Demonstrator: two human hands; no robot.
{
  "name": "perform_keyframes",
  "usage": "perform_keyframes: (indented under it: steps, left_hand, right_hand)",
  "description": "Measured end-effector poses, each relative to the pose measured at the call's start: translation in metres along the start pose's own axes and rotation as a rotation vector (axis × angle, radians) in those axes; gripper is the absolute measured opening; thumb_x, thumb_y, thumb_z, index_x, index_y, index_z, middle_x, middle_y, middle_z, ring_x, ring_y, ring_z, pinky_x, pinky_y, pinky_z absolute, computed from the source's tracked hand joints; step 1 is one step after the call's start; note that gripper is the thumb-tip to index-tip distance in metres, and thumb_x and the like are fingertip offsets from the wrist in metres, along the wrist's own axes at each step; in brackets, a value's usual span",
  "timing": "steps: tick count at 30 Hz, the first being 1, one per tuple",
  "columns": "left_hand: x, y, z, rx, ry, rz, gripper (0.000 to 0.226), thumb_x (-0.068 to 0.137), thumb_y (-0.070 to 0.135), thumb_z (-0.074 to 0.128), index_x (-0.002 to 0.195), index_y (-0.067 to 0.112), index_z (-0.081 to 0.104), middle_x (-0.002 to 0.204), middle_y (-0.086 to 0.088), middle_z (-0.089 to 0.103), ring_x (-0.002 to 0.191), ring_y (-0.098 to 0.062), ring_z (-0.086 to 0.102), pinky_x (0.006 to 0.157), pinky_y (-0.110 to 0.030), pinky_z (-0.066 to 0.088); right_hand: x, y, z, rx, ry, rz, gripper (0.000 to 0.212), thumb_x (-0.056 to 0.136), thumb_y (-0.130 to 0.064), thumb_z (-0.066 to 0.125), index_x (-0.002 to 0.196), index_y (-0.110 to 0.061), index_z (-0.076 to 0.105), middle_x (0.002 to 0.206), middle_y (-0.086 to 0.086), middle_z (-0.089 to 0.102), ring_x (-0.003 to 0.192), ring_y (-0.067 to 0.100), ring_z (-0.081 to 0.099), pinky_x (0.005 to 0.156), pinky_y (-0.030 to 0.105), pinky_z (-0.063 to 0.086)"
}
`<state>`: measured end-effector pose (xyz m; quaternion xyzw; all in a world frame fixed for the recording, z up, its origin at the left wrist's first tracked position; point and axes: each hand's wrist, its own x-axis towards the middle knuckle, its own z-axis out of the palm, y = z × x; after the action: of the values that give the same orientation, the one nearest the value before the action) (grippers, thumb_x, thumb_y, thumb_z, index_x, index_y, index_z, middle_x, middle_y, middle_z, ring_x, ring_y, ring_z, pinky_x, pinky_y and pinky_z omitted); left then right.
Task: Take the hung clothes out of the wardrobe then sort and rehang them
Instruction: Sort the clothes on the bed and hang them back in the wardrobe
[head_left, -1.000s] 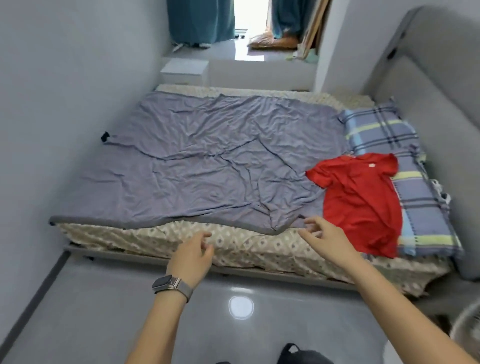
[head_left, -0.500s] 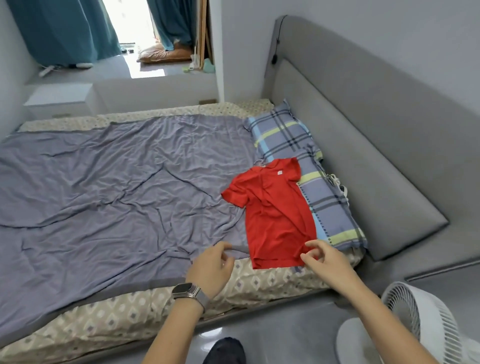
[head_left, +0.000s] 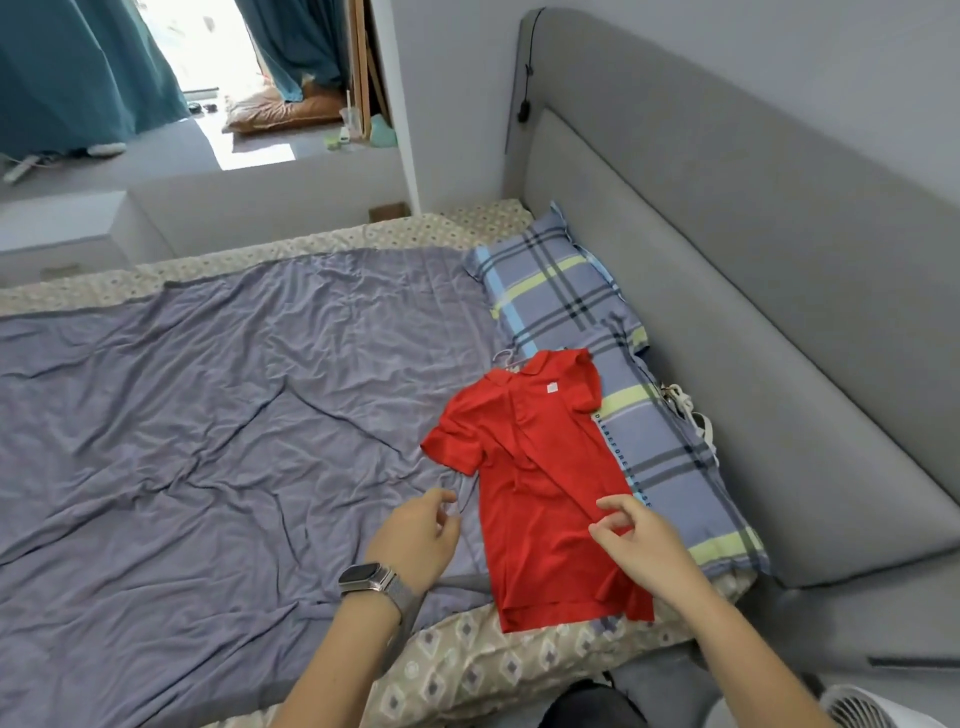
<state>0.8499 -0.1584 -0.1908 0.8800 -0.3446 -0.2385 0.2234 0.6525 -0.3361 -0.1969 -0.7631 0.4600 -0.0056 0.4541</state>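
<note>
I am looking into a bedroom in someone's home. A wide bed (head_left: 467, 670) fills most of my view, its patterned sheet showing at the near edge and a wrinkled purple-grey blanket (head_left: 208, 415) spread over it. A plaid pillow (head_left: 571, 296) lies against a tall padded grey headboard (head_left: 753, 260), and a red shirt (head_left: 545, 493) lies flat on the bedding. Beyond the bed I see a raised step (head_left: 260, 202) leading to a bright opening hung with teal curtains (head_left: 78, 78). A white fan (head_left: 872, 709) stands on the floor by the bed's corner.
</note>
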Motion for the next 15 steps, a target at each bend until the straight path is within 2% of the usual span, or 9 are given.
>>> perform_keyframes:
  steps: [2, 6, 9, 12, 15]
  left_hand:
    - [0.02, 0.008, 0.004, 0.016, -0.024, -0.011, 0.031, 0.093, 0.03, 0.048, 0.123, 0.024, 0.052, 0.103, 0.004, 0.064, 0.095, -0.014, 0.06, 0.082, -0.031, 0.049]
    - [0.057, 0.035, 0.021, 0.068, -0.109, 0.002, 0.033, 0.094, 0.03, 0.048, 0.126, 0.024, 0.049, 0.106, 0.002, 0.062, 0.097, -0.015, 0.059, 0.083, -0.027, 0.046]
    - [0.087, 0.062, 0.035, 0.027, -0.064, -0.027, 0.032, 0.092, 0.03, 0.05, 0.124, 0.022, 0.052, 0.104, 0.003, 0.061, 0.093, -0.012, 0.058, 0.085, -0.025, 0.045]
    - [0.12, 0.091, 0.047, -0.024, -0.002, -0.057, 0.03, 0.09, 0.026, 0.053, 0.119, 0.02, 0.056, 0.093, 0.007, 0.061, 0.088, -0.01, 0.057, 0.084, -0.023, 0.044]
    - [0.15, 0.111, 0.059, -0.083, 0.035, -0.097, 0.027, 0.089, 0.023, 0.056, 0.116, 0.02, 0.058, 0.086, 0.011, 0.059, 0.087, -0.01, 0.058, 0.087, -0.028, 0.044]
  right_hand:
    - [0.025, -0.001, -0.01, 0.002, -0.014, 0.004, 0.025, 0.086, -0.028, 0.065, 0.11, -0.029, 0.057, 0.082, -0.014, 0.067, 0.083, -0.001, 0.057, 0.07, 0.015, 0.039]
    - [0.079, 0.005, -0.04, -0.007, -0.035, 0.01, 0.028, 0.086, -0.028, 0.064, 0.113, -0.024, 0.058, 0.086, -0.013, 0.066, 0.094, 0.006, 0.057, 0.086, 0.025, 0.044]
    - [0.119, 0.009, -0.073, -0.021, -0.087, 0.01, 0.028, 0.089, -0.03, 0.06, 0.117, -0.024, 0.055, 0.09, -0.015, 0.061, 0.095, 0.007, 0.056, 0.079, 0.023, 0.042]
    - [0.165, 0.012, -0.106, -0.044, -0.127, 0.005, 0.03, 0.091, -0.029, 0.058, 0.12, -0.023, 0.053, 0.094, -0.015, 0.059, 0.091, 0.007, 0.057, 0.07, 0.02, 0.042]
    - [0.21, 0.016, -0.128, -0.091, -0.151, -0.011, 0.032, 0.089, -0.025, 0.059, 0.121, -0.021, 0.055, 0.093, -0.014, 0.06, 0.097, 0.01, 0.056, 0.078, 0.024, 0.04]
